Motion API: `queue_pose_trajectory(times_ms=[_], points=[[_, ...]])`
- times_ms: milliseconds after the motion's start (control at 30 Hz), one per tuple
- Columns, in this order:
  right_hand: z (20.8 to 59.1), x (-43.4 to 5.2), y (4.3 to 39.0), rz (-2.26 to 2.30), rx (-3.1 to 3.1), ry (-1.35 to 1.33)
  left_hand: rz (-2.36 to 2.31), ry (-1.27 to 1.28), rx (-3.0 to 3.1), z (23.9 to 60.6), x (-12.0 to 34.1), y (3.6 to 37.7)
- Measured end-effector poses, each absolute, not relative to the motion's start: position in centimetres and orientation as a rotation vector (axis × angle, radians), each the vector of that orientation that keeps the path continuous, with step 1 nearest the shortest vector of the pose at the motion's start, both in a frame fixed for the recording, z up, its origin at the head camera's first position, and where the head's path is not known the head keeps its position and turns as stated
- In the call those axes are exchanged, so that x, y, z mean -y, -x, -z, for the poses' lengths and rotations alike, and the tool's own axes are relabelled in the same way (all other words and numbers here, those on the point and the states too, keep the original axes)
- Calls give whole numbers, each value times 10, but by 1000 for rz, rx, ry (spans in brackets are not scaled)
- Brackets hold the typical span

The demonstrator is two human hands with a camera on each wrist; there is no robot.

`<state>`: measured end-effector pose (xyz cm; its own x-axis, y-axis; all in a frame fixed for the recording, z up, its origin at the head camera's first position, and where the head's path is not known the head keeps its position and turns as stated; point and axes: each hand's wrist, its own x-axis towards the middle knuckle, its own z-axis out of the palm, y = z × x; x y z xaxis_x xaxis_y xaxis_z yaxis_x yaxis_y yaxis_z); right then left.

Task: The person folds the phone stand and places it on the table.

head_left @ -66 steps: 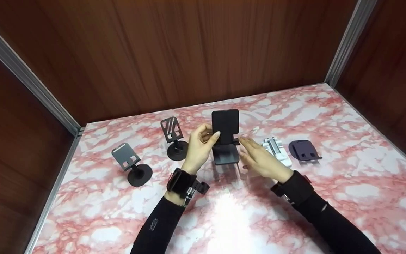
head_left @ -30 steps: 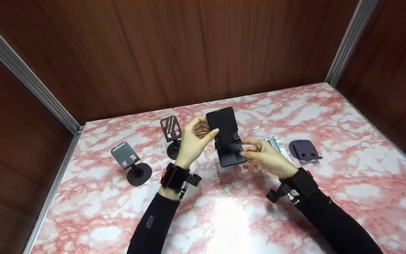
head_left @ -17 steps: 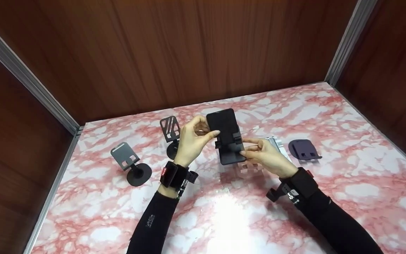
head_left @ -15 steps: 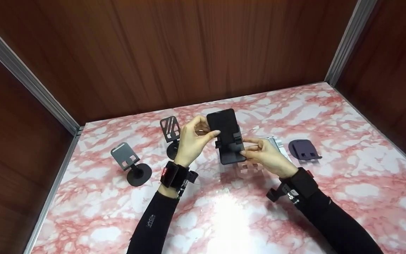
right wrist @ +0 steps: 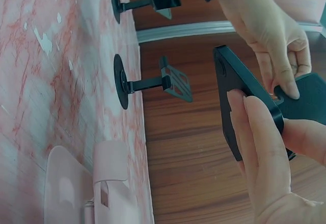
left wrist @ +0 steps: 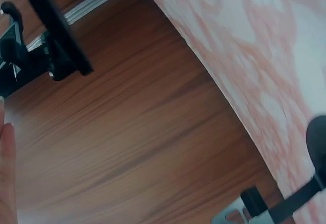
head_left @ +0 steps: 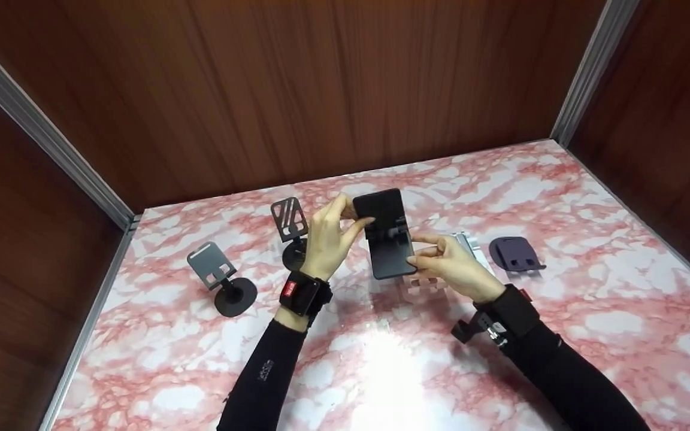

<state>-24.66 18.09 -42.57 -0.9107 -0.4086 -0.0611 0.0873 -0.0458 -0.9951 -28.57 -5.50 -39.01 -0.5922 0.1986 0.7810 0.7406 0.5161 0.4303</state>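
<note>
Hanging above the tabletop (head_left: 141,347), the black stand (head_left: 388,245) is pinched by the left hand (head_left: 328,239) up top, the right hand (head_left: 451,264) below; probably light, stiff, slick, it suits edge grips.

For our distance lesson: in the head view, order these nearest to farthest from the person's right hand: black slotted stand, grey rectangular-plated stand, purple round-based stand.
1. Purple stand: right of the right hand.
2. Black slotted stand: left of the left hand.
3. Grey stand: farthest left.
</note>
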Motion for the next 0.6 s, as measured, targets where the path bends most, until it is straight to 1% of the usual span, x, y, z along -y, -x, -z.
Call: queue_pose_trajectory(times_ms=[333,600], points=[[424,-180,244,2035,-1844,357,734,756,1979,393,56,288],[424,-184,245,2056,-1787,344,594,817,1923,394,52,283]])
